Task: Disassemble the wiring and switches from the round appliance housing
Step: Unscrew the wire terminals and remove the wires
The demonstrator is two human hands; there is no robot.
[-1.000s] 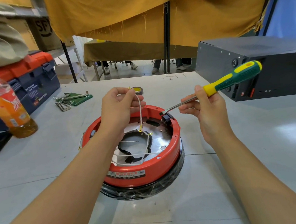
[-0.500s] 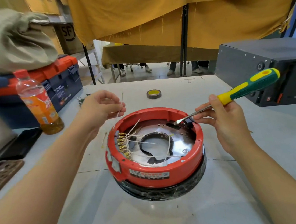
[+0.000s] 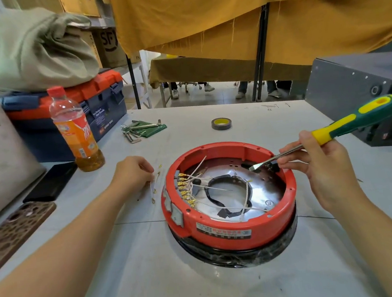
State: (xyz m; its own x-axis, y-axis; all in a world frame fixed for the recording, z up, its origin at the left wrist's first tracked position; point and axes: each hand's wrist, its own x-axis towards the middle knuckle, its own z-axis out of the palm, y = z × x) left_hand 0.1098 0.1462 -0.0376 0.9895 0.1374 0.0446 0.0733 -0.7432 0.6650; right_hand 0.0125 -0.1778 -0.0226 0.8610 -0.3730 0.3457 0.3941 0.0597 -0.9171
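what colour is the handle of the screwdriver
The screwdriver handle is green with yellow sections, gripped by the right hand; the head view shows it.

Left hand (image 3: 133, 171) fingertips curled under, grip on loose wire (image 3: 154, 187) perhaps; housing label (image 3: 223, 231) unreadable.

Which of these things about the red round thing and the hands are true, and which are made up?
1. The right hand holds a screwdriver with a green and yellow handle. True.
2. The screwdriver's tip is inside the red housing. True.
3. The left hand is inside the housing. False: it is on the table left of the housing, at a loose white wire.
4. The roll of tape lies inside the housing. False: it lies on the table beyond it.
5. The orange bottle stands upright. True.
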